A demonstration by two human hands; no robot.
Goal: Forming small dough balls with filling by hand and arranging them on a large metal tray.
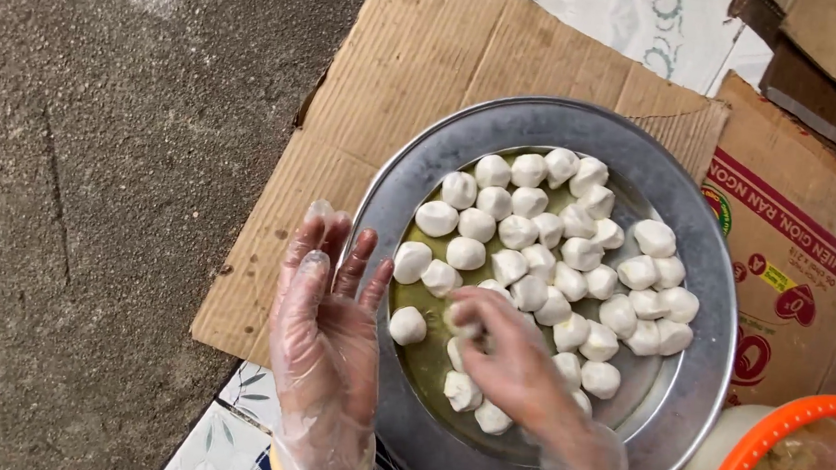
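Head view: white dough balls (550, 261) heaped in round metal tray (700, 307), thin yellowish oil pooled at tray's 8 o'clock. Right hand (512, 359), plastic-gloved, pinching one ball near tray centre. Left hand (323, 325), gloved, released, fingers spread at tray's 9 o'clock rim. Tray on flattened cardboard (427, 64) over rough concrete ground (105, 200). Orange-rimmed bowl (788, 455) at 4 o'clock, printed carton (798, 255) at 3.

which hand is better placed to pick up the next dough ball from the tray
Right. The right hand is over the metal tray, fingertips on a dough ball. The left hand is open, palm up, at the rim, touching none.
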